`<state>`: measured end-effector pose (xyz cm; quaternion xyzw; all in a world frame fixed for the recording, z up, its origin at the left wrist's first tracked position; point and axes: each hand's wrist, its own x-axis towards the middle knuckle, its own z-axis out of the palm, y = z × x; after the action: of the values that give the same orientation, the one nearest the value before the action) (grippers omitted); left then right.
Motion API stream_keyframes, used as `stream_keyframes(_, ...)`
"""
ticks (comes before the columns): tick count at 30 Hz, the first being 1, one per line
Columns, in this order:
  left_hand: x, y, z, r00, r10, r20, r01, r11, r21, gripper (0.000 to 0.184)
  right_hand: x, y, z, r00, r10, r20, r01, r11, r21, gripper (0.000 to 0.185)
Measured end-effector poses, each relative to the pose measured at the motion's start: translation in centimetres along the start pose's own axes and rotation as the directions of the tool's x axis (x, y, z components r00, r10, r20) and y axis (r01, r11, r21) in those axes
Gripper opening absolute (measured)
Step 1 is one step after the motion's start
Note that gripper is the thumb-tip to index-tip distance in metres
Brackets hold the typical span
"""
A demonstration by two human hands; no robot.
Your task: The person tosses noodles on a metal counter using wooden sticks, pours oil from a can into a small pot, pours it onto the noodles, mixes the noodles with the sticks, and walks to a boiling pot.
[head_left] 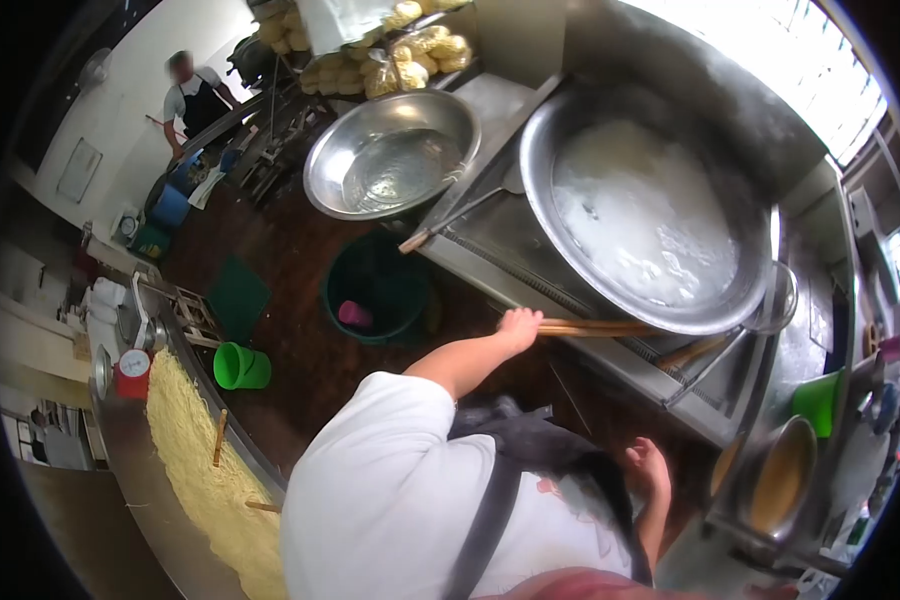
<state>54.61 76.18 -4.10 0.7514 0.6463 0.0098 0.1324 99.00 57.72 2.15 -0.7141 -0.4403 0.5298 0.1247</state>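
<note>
My left hand (519, 330) is closed around a pair of long wooden sticks (595, 328), like cooking chopsticks, reaching right to the front rim of a large metal wok (532, 190). The wok holds pale, steaming, bubbling liquid (650, 220). Whether the far ends of the sticks rest on the stove or the rim is unclear. Empty and loosely curled, my right hand (650, 467) hangs in front of my apron with its fingers a little apart. A wooden-handled ladle (460, 212) lies on the stove edge left of the wok.
A metal basin (315, 185) of water stands left of the stove, above a dark green tub (332, 290). Yellow noodles (195, 440) lie on the left table near a red scale (132, 373). A green bucket (242, 367) sits on the floor. Another person (198, 100) stands far left.
</note>
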Motion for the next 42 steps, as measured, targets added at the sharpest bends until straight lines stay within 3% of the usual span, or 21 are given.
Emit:
stream_keyframes(1,-1.4,-2.0,-0.7,0.999,-0.039,0.002,0.039,0.999,-0.005,0.017,-1.1,-2.8,1.0,1.000,-0.028,-0.008,0.026,0.988,-0.151,0.042)
stream_keyframes(4,-5.5,-7.5,-2.9,0.997,-0.081,0.017,0.081,0.996,-0.030,0.017,-3.4,-10.1,4.0,0.999,-0.043,0.020,0.047,0.974,-0.220,0.043)
stream_keyframes(15,-14.5,-19.3,-4.9,0.953,-0.156,0.260,0.197,0.970,-0.141,0.025,-5.3,-20.5,12.4,0.995,-0.096,0.042,0.104,0.950,-0.295,0.046)
stream_keyframes(19,-14.7,-20.3,-4.7,0.945,-0.132,0.298,0.188,0.968,-0.168,0.025,-6.3,-22.5,14.2,0.993,-0.113,0.042,0.121,0.931,-0.344,0.048)
stream_keyframes(22,-14.2,-20.4,-5.6,0.924,-0.131,0.360,0.209,0.960,-0.187,0.027,-4.4,-21.0,15.2,0.999,-0.014,0.041,0.016,0.999,-0.045,0.049)
stream_keyframes(23,-14.1,-20.4,-5.7,0.923,-0.128,0.364,0.207,0.960,-0.189,0.027,-4.5,-20.6,15.2,0.999,-0.015,0.035,0.018,0.995,-0.103,0.049)
stream_keyframes(28,-13.5,-20.5,-6.4,0.905,-0.120,0.407,0.217,0.956,-0.199,0.028,-1.8,-17.6,15.9,1.000,-0.010,0.024,0.010,1.000,-0.024,0.049)
stream_keyframes(32,-13.3,-21.0,-5.8,0.900,-0.112,0.421,0.214,0.956,-0.202,0.029,-2.3,-19.6,16.0,1.000,0.013,0.015,-0.012,0.996,-0.089,0.050)
stream_keyframes(35,-13.1,-21.1,-5.8,0.894,-0.105,0.436,0.210,0.957,-0.201,0.030,-4.1,-22.5,16.3,0.999,-0.032,0.033,0.039,0.964,-0.262,0.050)
stream_keyframes(38,-13.0,-21.2,-6.0,0.889,-0.107,0.445,0.218,0.953,-0.208,0.030,-2.7,-20.7,16.3,0.999,-0.011,0.038,0.018,0.981,-0.193,0.050)
stream_keyframes(42,-12.7,-21.2,-6.5,0.873,-0.100,0.478,0.221,0.953,-0.205,0.030,-4.0,-22.9,16.5,0.996,-0.080,0.044,0.090,0.932,-0.351,0.051)
